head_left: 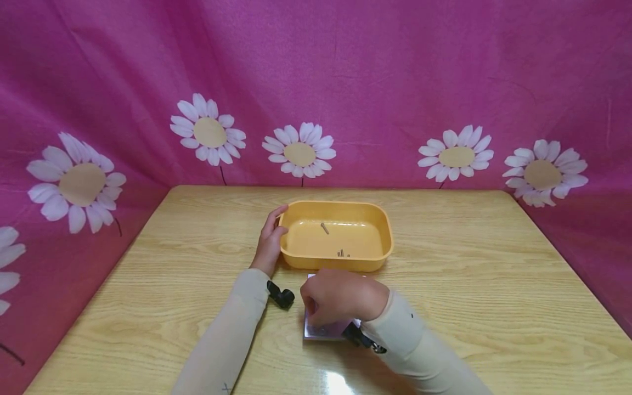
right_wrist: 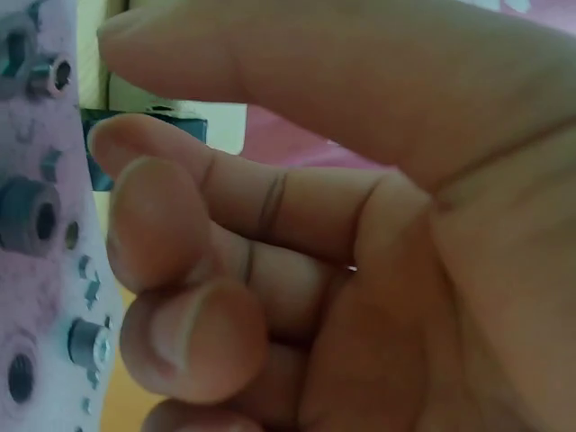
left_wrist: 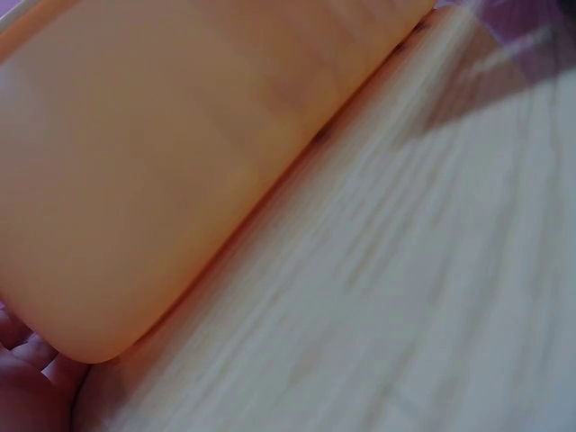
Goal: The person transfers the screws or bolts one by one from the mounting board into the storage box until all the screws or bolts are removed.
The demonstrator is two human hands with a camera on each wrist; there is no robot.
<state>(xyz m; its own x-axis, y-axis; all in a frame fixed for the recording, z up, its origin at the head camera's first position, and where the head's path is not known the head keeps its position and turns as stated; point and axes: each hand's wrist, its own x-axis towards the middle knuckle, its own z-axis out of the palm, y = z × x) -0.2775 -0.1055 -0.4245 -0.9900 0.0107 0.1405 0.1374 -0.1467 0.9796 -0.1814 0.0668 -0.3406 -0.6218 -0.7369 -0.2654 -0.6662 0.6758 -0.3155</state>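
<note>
My left hand [head_left: 270,241] grips the left end of a yellow plastic tub [head_left: 336,264], its thumb at the rim. In the left wrist view the tub's wall [left_wrist: 171,180] fills much of the picture, with part of the hand at the lower left. Below the tub lies a shiny metal plate [head_left: 316,332], mostly hidden under my right hand [head_left: 340,296]. Holes and several socket-head screws [right_wrist: 90,345] show on the plate in the right wrist view. Close to its surface, the right fingers are bent, with a gap between thumb and index finger; nothing shows between them.
Inside the tub lie a longer metal pin or screw [head_left: 324,228] and several small metal pieces [head_left: 340,253] near the front wall. The wooden table [head_left: 469,274] carries everything. Behind it hangs a pink curtain [head_left: 375,82] with white daisies.
</note>
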